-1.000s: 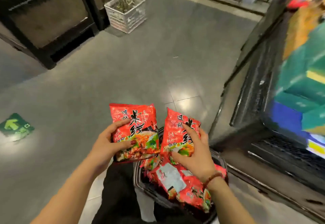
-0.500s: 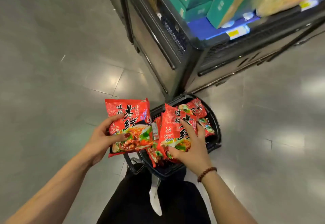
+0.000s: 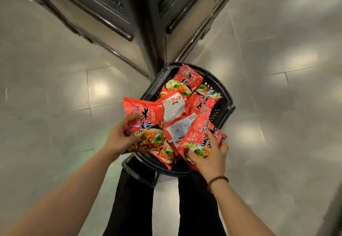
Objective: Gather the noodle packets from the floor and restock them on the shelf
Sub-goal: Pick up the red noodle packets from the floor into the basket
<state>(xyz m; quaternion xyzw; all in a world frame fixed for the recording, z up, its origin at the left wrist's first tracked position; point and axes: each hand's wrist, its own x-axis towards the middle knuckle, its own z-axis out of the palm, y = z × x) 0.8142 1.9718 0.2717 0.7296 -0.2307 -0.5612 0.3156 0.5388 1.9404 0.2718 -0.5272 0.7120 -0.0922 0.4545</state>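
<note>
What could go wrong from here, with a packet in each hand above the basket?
1. The left hand grips the left packet by its lower end only, and the right hand holds the right packet likewise; either glossy bag could slip.
2. The heaped packets crowd the basket; one near the close rim might slide onto the floor.
3. The basket sits between the person's legs, so a step could kick it.

A dark shelf unit (image 3: 148, 23) is blocking twelve o'clock, its corner just beside the black basket (image 3: 226, 106). Red noodle packets (image 3: 187, 80) are crowding the basket's opening. Bare floor (image 3: 51, 110) is lying open at nine and three o'clock. The person's legs (image 3: 129, 208) are standing at six o'clock.
</note>
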